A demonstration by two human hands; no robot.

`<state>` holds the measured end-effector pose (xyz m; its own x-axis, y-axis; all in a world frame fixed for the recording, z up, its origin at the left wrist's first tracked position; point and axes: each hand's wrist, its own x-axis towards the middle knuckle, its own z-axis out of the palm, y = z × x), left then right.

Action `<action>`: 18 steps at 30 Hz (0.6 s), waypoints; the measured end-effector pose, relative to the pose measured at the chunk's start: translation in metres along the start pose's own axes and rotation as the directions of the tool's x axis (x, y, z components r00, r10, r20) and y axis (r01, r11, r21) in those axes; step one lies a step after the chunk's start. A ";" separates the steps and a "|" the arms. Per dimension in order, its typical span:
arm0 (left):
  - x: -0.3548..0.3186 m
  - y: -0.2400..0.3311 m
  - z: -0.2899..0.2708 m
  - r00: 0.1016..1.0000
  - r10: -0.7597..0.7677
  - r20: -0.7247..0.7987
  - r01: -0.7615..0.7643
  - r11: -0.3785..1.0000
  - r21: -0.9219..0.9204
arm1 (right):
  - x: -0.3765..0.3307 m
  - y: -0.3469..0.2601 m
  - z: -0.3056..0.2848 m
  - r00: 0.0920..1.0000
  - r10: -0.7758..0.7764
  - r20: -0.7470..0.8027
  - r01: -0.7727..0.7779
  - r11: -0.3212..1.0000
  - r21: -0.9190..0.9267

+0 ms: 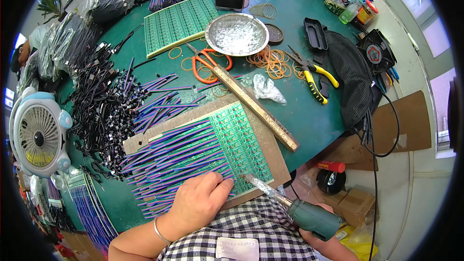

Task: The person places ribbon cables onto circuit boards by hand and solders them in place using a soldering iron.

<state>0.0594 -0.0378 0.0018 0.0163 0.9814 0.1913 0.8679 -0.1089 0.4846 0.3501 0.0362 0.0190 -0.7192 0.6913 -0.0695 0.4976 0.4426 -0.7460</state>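
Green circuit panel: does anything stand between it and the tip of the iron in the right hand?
Nothing visible does. The soldering iron in the right hand points at the green circuit panel; the left hand lies left of the tip, over the wires, beside that path.

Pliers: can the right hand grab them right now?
Probably not without putting down the soldering iron, which the right hand holds. Otherwise the way looks free: the pliers lie on the table with nothing on top.
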 end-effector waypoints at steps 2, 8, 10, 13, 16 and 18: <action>0.001 0.000 0.000 1.000 0.001 0.001 -0.001 1.000 -0.008 | -0.001 -0.002 0.001 0.995 0.000 -0.098 -0.008 0.997 -0.082; 0.000 0.000 0.001 1.000 -0.006 0.006 0.006 1.000 -0.007 | 0.005 -0.005 -0.001 0.995 0.103 0.011 -0.104 0.977 0.187; 0.000 0.000 0.001 1.000 0.008 -0.008 -0.008 1.000 -0.007 | 0.006 -0.005 0.000 0.997 0.079 -0.013 -0.075 0.979 0.189; 0.000 0.001 0.000 1.000 0.008 -0.001 -0.008 1.000 0.000 | 0.009 -0.003 -0.001 1.000 0.010 0.008 -0.011 0.989 0.145; -0.001 0.000 0.001 1.000 0.010 -0.002 -0.010 1.000 0.003 | 0.009 -0.004 -0.001 1.000 0.028 0.012 -0.029 0.986 0.163; 0.000 0.001 0.000 1.000 0.009 0.003 -0.009 1.000 0.008 | 0.008 -0.004 -0.002 1.000 -0.006 0.013 0.004 0.995 0.101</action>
<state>0.0604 -0.0383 0.0018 0.0258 0.9808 0.1934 0.8715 -0.1169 0.4763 0.3439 0.0413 0.0228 -0.7286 0.6810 -0.0740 0.4425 0.3854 -0.8097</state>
